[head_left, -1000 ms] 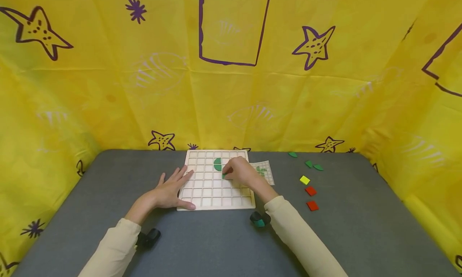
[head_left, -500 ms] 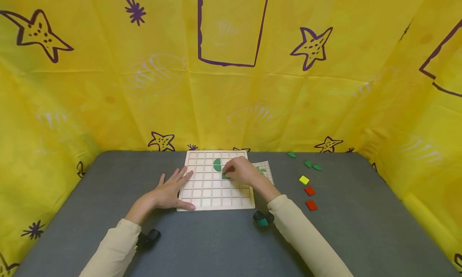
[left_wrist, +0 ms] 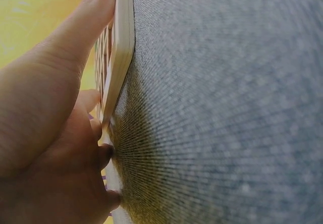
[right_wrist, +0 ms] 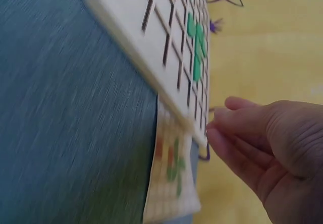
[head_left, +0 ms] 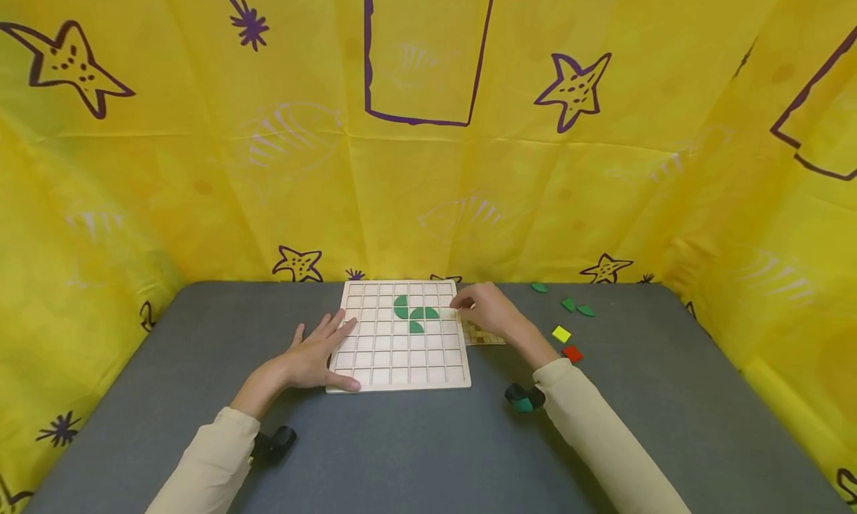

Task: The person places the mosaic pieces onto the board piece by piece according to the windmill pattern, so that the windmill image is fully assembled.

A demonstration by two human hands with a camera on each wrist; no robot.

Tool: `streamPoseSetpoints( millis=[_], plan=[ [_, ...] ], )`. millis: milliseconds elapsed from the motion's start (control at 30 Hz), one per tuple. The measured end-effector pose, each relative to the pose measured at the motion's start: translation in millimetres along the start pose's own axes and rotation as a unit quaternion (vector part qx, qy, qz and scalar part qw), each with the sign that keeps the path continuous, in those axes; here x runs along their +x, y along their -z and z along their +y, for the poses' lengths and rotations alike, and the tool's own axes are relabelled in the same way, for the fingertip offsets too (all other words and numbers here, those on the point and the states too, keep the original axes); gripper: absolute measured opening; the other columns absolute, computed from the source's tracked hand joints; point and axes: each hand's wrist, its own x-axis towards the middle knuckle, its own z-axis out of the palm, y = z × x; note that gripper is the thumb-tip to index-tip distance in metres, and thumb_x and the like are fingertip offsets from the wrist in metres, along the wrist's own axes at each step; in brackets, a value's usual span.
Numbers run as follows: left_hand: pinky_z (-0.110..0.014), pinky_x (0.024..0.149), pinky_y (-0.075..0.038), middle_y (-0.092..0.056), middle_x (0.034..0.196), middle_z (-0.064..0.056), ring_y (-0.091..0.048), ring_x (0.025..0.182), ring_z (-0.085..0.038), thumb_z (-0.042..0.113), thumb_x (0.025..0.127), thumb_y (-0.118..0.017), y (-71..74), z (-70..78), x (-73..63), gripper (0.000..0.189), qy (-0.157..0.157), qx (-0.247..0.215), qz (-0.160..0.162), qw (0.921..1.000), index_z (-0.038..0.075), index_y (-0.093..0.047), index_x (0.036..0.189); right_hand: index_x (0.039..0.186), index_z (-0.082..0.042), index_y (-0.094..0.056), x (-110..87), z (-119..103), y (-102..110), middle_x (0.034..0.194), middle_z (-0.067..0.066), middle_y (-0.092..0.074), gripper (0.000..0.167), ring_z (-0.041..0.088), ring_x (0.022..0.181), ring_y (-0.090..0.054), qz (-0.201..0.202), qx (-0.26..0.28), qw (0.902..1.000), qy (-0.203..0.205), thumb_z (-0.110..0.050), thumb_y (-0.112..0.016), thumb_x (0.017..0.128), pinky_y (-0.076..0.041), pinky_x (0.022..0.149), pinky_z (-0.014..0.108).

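A pale wooden grid board (head_left: 341,384) lies on the table, with several green quarter-round tiles (head_left: 416,326) in squares near its middle. My left hand (head_left: 309,359) rests on the board's left side, fingers spread over the edge and thumb at the front corner. In the left wrist view, that thumb (left_wrist: 86,27) lies along the board's rim. My right hand (head_left: 492,309) hovers at the board's right edge, fingers loosely bent, nothing between them. Beneath it, a gridded pattern card (right_wrist: 171,183) with green and reddish print pokes out from beside the board; the hand partly hides it in the head view.
To the right lie loose green tiles (head_left: 569,304), a yellow square tile (head_left: 562,334) and a red square tile (head_left: 572,352), which is close to my right sleeve (head_left: 596,417). A yellow patterned cloth (head_left: 428,164) stands behind the grey table (head_left: 402,454).
My right hand has let go of a green tile, leaving it in the grid, and moved right over the card. One red tile is now hidden behind the right arm. The left hand stays put.
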Motion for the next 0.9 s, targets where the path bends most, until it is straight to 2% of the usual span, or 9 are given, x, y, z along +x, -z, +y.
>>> streamPoseSetpoints(
  millis=[300,700,900],
  plan=[
    [-0.071,0.108,0.004,-0.004,0.162,-0.021,-0.003,0.147,-0.045,0.063,0.07,-0.078,0.5,0.1,-0.7,0.118,0.004,0.001,0.0,1.0,0.008,-0.02,0.157,0.104,0.0,-0.075,-24.8,32,23,0.101,0.011,-0.073,0.015,0.025,0.091,-0.067,0.041,0.014,0.999,-0.003,-0.004,-0.066,0.092,-0.055,0.081,0.042],
    [-0.072,0.108,0.003,-0.005,0.162,-0.022,-0.004,0.147,-0.046,0.062,0.07,-0.078,0.8,1.5,-1.7,0.117,0.004,0.002,-0.003,1.0,0.007,-0.021,0.156,0.105,0.003,-0.073,-54.9,76,47,0.099,0.015,-0.072,0.016,0.032,0.091,-0.067,0.082,-0.03,0.9953,-0.043,-0.002,-0.067,0.091,-0.054,0.08,0.047],
    [-0.072,0.108,0.003,-0.005,0.162,-0.022,-0.004,0.147,-0.046,0.062,0.07,-0.079,0.5,1.2,-1.0,0.118,0.003,0.002,-0.002,1.0,0.007,-0.021,0.156,0.106,0.004,-0.073,-67.8,92,56,0.102,0.019,-0.072,0.017,0.036,0.093,-0.067,0.101,-0.03,0.9929,-0.055,0.001,-0.066,0.091,-0.055,0.078,0.048]
  ],
)
